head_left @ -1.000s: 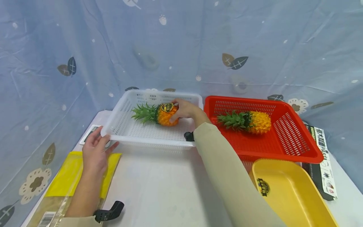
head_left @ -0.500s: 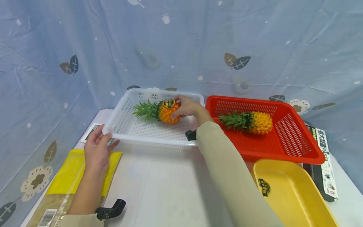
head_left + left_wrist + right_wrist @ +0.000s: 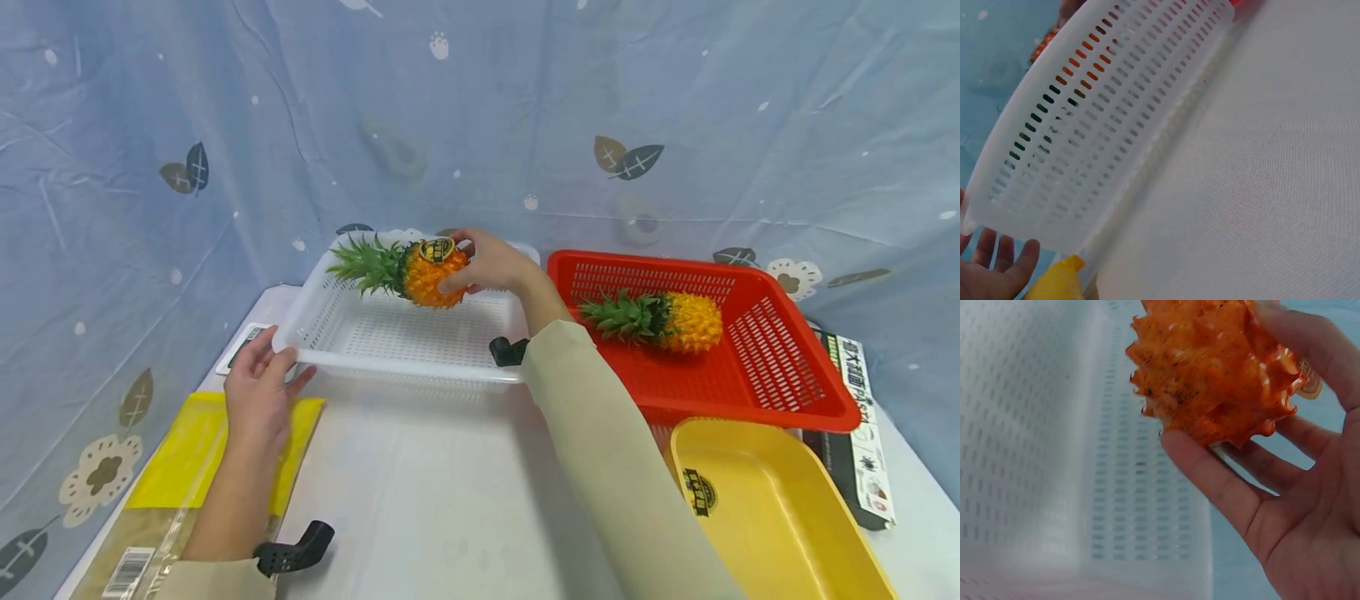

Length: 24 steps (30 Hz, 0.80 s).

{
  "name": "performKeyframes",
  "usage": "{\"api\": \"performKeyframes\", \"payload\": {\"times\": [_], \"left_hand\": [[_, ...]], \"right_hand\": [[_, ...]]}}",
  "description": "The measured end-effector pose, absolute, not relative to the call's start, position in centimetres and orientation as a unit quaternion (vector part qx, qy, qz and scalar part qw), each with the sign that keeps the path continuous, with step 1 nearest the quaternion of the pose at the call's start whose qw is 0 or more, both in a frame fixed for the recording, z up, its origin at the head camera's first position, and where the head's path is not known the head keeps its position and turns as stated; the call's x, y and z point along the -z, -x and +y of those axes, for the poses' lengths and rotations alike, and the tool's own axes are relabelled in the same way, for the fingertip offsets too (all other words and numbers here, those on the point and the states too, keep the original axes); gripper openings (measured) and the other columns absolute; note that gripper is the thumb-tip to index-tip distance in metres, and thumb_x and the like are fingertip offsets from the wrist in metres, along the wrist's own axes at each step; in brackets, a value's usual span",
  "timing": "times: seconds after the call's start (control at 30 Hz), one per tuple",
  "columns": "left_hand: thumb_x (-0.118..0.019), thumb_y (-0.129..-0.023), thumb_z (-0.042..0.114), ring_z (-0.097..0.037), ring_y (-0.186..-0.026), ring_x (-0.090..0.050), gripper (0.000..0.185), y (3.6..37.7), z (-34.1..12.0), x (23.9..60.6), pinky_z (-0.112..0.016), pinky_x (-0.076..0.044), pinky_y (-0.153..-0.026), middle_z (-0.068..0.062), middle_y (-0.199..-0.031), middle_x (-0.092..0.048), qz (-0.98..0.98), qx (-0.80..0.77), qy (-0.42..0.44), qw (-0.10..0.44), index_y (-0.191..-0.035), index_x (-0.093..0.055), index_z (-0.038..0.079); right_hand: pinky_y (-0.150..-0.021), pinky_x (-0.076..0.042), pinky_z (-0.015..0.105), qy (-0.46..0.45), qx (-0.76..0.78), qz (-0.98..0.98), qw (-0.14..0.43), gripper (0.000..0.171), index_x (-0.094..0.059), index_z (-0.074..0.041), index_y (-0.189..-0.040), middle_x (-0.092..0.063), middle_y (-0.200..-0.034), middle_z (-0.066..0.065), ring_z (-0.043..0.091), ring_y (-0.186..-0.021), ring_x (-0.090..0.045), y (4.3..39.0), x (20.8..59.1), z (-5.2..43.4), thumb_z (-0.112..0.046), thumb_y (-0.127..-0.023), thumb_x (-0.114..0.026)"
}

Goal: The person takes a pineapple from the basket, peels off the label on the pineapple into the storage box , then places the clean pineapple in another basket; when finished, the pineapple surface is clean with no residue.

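My right hand (image 3: 491,265) grips the rounded end of an orange pineapple (image 3: 431,279) with a green leafy crown and a black-and-gold label. The pineapple lies sideways over the white perforated basket (image 3: 405,363), its crown pointing left. In the right wrist view, thumb and fingers curl around the spiky orange body (image 3: 1210,369), above the basket's slotted floor. My left hand (image 3: 258,392) holds the basket's near left corner. The left wrist view shows fingers (image 3: 1004,253) just below that corner, with a fingertip at the rim.
Right of the white basket, a red basket (image 3: 750,408) holds a yellow pineapple (image 3: 692,322). A yellow bin (image 3: 780,500) stands in front of it, and a black-and-white pasta package (image 3: 855,442) lies at far right. A yellow-and-clear bag (image 3: 176,450) lies beneath my left forearm.
The right hand has lifted the orange pineapple up from lower in the white basket, moving it slightly back and left. The left hand stays at the basket's corner.
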<state>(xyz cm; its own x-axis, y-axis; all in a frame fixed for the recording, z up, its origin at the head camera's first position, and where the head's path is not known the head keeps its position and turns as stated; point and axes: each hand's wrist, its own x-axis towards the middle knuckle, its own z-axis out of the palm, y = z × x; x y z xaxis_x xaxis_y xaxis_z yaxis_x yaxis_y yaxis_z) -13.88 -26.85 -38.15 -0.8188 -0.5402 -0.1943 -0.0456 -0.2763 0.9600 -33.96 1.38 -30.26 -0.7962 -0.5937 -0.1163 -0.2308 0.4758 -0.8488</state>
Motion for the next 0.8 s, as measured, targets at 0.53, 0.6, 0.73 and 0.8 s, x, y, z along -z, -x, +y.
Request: {"api": "performKeyframes", "payload": {"times": [0.53,0.6,0.73,0.8], "left_hand": [[-0.066,-0.102,0.021,-0.022,-0.133,-0.052,0.054,13.9,-26.6,38.2,-0.028,-0.058,-0.083,0.003,-0.148,-0.052,-0.567,0.769,-0.25,0.159,-0.152,-0.049,0.027],[-0.067,-0.101,0.022,-0.021,-0.132,-0.052,0.054,13.8,-26.7,38.2,-0.028,-0.058,-0.083,0.005,-0.146,-0.053,-0.561,0.772,-0.252,0.159,-0.152,-0.05,0.027],[-0.068,-0.101,0.02,-0.017,-0.127,-0.054,0.055,13.8,-26.9,38.2,-0.027,-0.059,-0.081,0.007,-0.14,-0.054,-0.55,0.78,-0.256,0.156,-0.153,-0.05,0.026],[-0.068,-0.101,0.018,-0.017,-0.124,-0.055,0.056,13.8,-27.0,38.2,-0.028,-0.06,-0.079,0.007,-0.137,-0.055,-0.544,0.784,-0.253,0.157,-0.153,-0.049,0.025]], "right_hand": [[-0.092,-0.062,0.045,0.26,0.486,0.816,0.173,0.078,-0.041,-0.015,-0.149,-0.053,-0.144,0.011,0.025,-0.113,-0.066,30.5,26.6,2.7,-0.028,-0.085,-0.085],[-0.091,-0.062,0.044,0.263,0.484,0.817,0.17,0.076,-0.042,-0.015,-0.147,-0.055,-0.14,0.01,0.025,-0.113,-0.066,30.1,26.3,3.0,-0.029,-0.085,-0.085],[-0.088,-0.063,0.042,0.261,0.475,0.822,0.172,0.072,-0.044,-0.017,-0.143,-0.057,-0.134,0.008,0.024,-0.112,-0.066,29.2,25.8,3.5,-0.029,-0.085,-0.085],[-0.087,-0.063,0.041,0.26,0.468,0.827,0.17,0.073,-0.044,-0.017,-0.143,-0.057,-0.132,0.007,0.024,-0.111,-0.066,28.8,25.6,3.9,-0.031,-0.085,-0.085]]}}
